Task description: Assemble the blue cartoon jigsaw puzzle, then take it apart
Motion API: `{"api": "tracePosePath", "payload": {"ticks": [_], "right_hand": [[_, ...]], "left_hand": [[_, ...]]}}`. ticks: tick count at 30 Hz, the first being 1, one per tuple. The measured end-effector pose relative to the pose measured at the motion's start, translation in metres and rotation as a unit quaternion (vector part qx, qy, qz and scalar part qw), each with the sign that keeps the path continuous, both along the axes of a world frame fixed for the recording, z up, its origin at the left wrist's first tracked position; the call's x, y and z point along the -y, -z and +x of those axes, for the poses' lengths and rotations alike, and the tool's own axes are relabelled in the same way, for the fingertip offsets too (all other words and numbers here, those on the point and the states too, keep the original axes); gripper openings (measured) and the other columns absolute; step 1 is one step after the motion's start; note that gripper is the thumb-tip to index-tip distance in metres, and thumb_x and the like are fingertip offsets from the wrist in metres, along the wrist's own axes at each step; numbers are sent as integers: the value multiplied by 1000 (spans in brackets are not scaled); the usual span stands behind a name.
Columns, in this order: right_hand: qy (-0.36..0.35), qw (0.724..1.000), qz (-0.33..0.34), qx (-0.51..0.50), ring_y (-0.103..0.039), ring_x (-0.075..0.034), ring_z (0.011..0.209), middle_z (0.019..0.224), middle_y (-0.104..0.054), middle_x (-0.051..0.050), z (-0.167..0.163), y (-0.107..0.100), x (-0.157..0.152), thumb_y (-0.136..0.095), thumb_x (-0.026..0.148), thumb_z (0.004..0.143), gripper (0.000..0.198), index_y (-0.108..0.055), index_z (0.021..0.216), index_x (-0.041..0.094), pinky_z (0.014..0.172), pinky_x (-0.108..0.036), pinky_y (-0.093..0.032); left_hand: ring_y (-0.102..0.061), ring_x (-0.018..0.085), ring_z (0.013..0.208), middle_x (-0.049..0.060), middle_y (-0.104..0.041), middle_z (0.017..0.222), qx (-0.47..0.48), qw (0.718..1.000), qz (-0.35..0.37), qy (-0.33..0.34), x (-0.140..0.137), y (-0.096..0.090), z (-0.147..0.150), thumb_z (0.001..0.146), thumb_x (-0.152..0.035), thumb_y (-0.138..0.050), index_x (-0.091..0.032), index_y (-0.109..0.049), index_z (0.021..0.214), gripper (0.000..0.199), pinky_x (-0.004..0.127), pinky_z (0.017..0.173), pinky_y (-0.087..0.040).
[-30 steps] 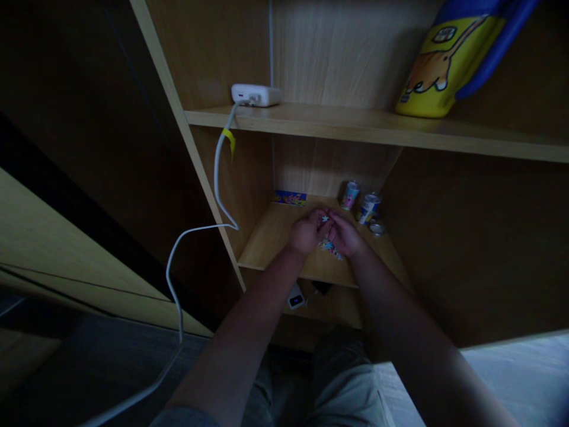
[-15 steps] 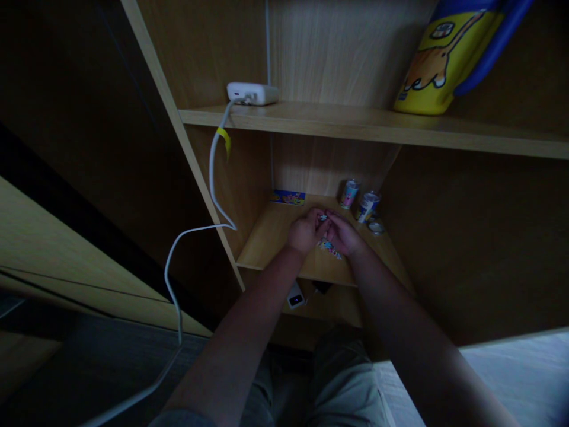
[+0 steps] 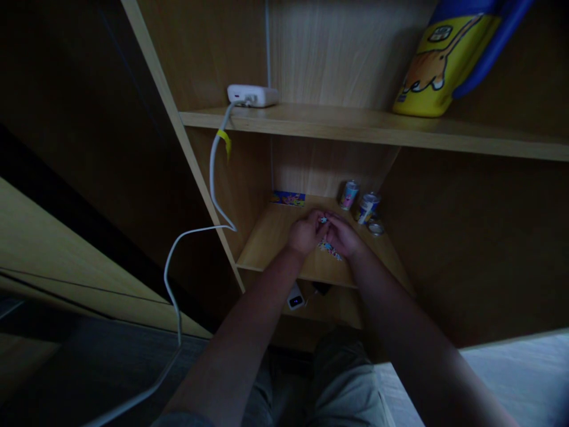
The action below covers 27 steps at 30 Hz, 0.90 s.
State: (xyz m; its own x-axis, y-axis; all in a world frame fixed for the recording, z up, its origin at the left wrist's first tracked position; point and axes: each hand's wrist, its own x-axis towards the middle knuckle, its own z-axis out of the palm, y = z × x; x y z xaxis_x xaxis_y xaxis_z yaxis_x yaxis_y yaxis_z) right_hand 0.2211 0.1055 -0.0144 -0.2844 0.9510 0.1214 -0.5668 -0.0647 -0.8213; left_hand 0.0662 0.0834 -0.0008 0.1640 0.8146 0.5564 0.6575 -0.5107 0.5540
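My left hand (image 3: 305, 233) and my right hand (image 3: 342, 235) meet over the low shelf (image 3: 275, 237), fingertips close together. Between them shows a small pale jigsaw puzzle piece (image 3: 323, 219), pinched by the fingers of both hands. Just below, partly covered by the hands, lies a small heap of colourful puzzle pieces (image 3: 329, 249). At the back left of this shelf is a flat printed picture card (image 3: 288, 198). Two small printed cans, one pink and blue (image 3: 349, 195) and one blue and white (image 3: 367, 208), stand to the right of my hands.
A round metal lid (image 3: 376, 228) lies beside the cans. Above, the upper shelf (image 3: 329, 121) carries a white adapter box (image 3: 252, 95) and a yellow-blue bottle (image 3: 438, 65). A white cable (image 3: 212, 172) hangs down at the left. Below sits a white device with a display (image 3: 295, 296).
Almost nothing differs. The fingers of both hands have shifted slightly around the puzzle piece, and the view has tilted a little.
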Motion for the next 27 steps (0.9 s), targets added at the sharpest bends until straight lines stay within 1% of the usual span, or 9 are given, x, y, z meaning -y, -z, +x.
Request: {"api": "tracePosePath", "payload": {"ticks": [5, 12, 18, 22, 27], "right_hand": [[-1, 1000, 7, 8, -72, -16, 85, 96, -80, 3, 0, 1, -1, -94, 39, 83, 28, -76, 101, 28, 74, -27, -57], [13, 1000, 17, 16, -73, -16, 86, 96, -80, 3, -3, -2, 2, -95, 39, 80, 29, -76, 100, 28, 74, -27, -58], [12, 1000, 14, 20, -74, -15, 85, 95, -80, 4, -4, -5, 2, -97, 38, 79, 30, -75, 98, 27, 75, -26, -58], [8, 1000, 14, 21, -72, -14, 82, 92, -79, 4, -4, -5, 2, -96, 39, 80, 29, -75, 96, 27, 72, -25, -57], [9, 1000, 11, 25, -71, -14, 81, 92, -78, 4, -4, -5, 2, -96, 40, 80, 31, -74, 97, 26, 70, -25, -55]], "left_hand": [[-71, 19, 73, 0, -76, 85, -15, 1000, -4, -2, 0, -1, 0, 107, -44, -64, -24, -65, 124, 27, 29, 70, -51], [-71, 19, 71, 0, -76, 84, -18, 999, -28, 2, 1, -4, 0, 105, -41, -65, -23, -65, 125, 26, 29, 69, -52], [-72, 20, 75, 1, -76, 85, -22, 999, -35, -1, 2, -7, 1, 105, -41, -65, -24, -65, 124, 26, 29, 71, -53], [-73, 21, 77, 2, -76, 87, -33, 999, -39, -6, 2, -7, 1, 105, -40, -65, -24, -65, 124, 25, 30, 72, -54], [-72, 20, 75, 0, -76, 86, -36, 999, -37, 1, 2, -6, 1, 105, -40, -65, -24, -63, 123, 25, 30, 71, -52]]}}
